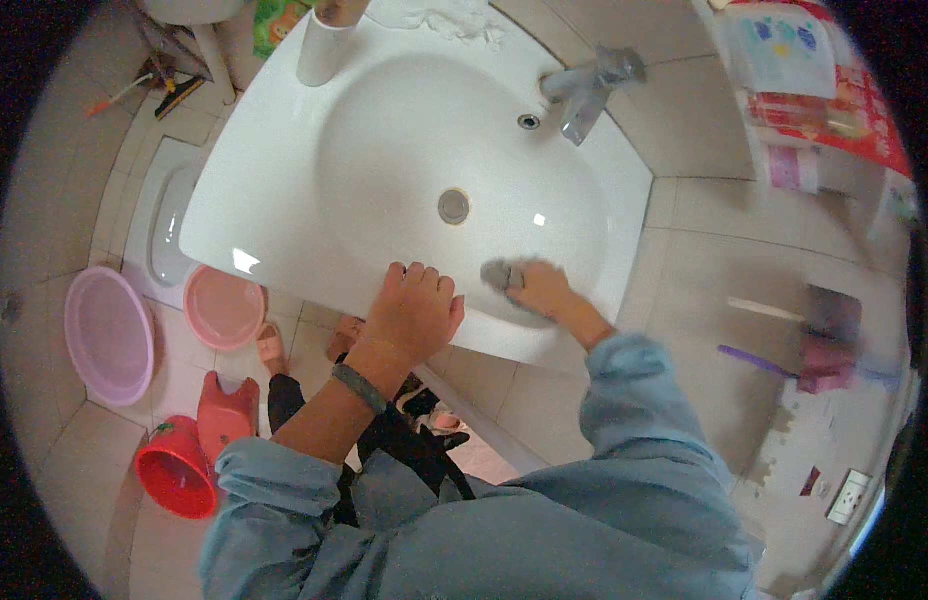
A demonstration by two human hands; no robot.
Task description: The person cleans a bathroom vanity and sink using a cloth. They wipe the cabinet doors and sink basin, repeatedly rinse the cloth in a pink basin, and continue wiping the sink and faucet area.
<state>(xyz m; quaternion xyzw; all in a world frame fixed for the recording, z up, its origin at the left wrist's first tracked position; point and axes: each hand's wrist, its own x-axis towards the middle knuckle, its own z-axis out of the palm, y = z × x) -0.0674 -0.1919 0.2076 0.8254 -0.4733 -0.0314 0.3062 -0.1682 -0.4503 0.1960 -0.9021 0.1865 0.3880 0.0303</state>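
A: Seen from above, in the middle?

B: A white washbasin (384, 130), with a round drain (454, 207) at the bottom of its bowl and a grey tap (589, 95) at the far right.

A: And in the right hand (540, 287)?

B: A grey wad (497, 274), soft-edged with blur, of a kind impossible to make out. Fingers folded over it, with hardly any gap.

A: Where, exactly?

B: Inside the washbasin, toward the near rim, to the right of the drain and nearer the body.

A: And the left hand (414, 315)?

B: At the near rim, left of the wad and apart from it. Back upward, fingers bent. Anything beneath them: hidden, so impossible to say. Around the wrist, a dark band (359, 388).

A: Elsewhere?

B: On the washbasin's far left corner, a white cylinder (325, 50). On the floor to the left, a purple tub (111, 345), a pink tub (224, 310), a red stool (229, 410) and a red bucket (176, 475).
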